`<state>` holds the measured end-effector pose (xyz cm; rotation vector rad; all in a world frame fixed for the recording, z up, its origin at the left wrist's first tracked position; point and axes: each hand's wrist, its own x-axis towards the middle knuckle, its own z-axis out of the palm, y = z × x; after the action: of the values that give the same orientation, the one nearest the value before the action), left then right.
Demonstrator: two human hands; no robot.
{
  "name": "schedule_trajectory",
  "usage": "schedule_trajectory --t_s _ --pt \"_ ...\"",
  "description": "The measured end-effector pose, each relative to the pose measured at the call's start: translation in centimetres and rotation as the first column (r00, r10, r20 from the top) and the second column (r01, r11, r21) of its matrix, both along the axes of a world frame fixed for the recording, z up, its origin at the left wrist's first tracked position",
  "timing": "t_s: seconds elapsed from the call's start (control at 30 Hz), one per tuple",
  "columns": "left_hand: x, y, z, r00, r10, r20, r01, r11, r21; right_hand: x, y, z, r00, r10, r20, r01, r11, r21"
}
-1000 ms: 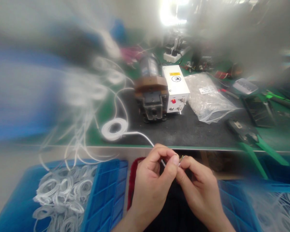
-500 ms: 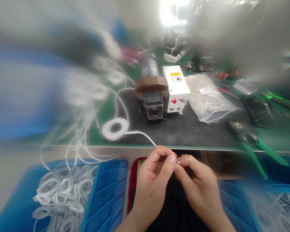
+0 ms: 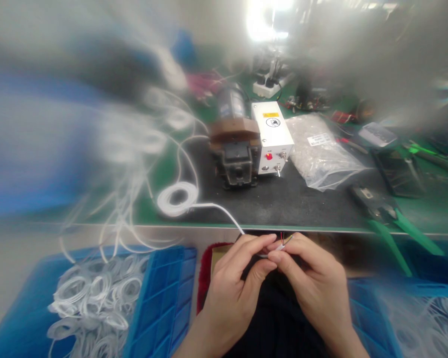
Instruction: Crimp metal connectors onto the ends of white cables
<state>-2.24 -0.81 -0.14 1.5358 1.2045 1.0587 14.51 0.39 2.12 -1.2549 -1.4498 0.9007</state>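
Note:
Both hands meet just below the table's front edge. My left hand point(image 3: 236, 288) pinches the end of a white cable point(image 3: 224, 214) between thumb and fingers. My right hand point(image 3: 313, 283) pinches the stripped tip of the same cable, where thin coloured wires point(image 3: 286, 240) stick out. The cable runs up over the edge to a small white coil point(image 3: 177, 198) lying on the black mat point(image 3: 283, 199).
A dark machine point(image 3: 234, 149) with a white control box point(image 3: 272, 136) stands behind the mat. A clear bag of small parts point(image 3: 321, 149) lies to its right, green-handled pliers point(image 3: 388, 216) further right. Blue crates point(image 3: 164, 298) of white cable coils point(image 3: 89, 303) sit low on both sides.
Both hands have shifted slightly right and down. The left fingers have stretched out along the cable end, and the coloured wire tips now show more clearly above the right fingers.

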Motion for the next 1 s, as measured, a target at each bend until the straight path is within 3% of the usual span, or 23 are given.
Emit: schedule_trajectory --t_s 0.1,0.3,0.57,1.0 --pt "0.2 0.2 0.4 1.000 0.029 -0.011 -0.029 0.999 0.028 0.5 -0.1 0.1 1.000 0.005 0.001 -0.005 1.000 -0.006" --pt "0.7 0.3 0.7 0.999 0.042 0.030 -0.045 0.993 0.112 1.5 -0.6 0.6 0.992 -0.119 -0.038 0.115 0.989 -0.088" --pt "0.8 0.1 -0.1 0.998 0.038 0.044 -0.046 0.981 0.188 1.6 -1.1 1.1 0.988 -0.106 -0.114 0.089 0.986 -0.140" --pt "0.6 0.1 -0.2 0.997 0.079 -0.001 -0.076 0.970 0.231 1.2 -1.2 1.8 0.994 -0.100 -0.048 0.092 0.985 -0.144"
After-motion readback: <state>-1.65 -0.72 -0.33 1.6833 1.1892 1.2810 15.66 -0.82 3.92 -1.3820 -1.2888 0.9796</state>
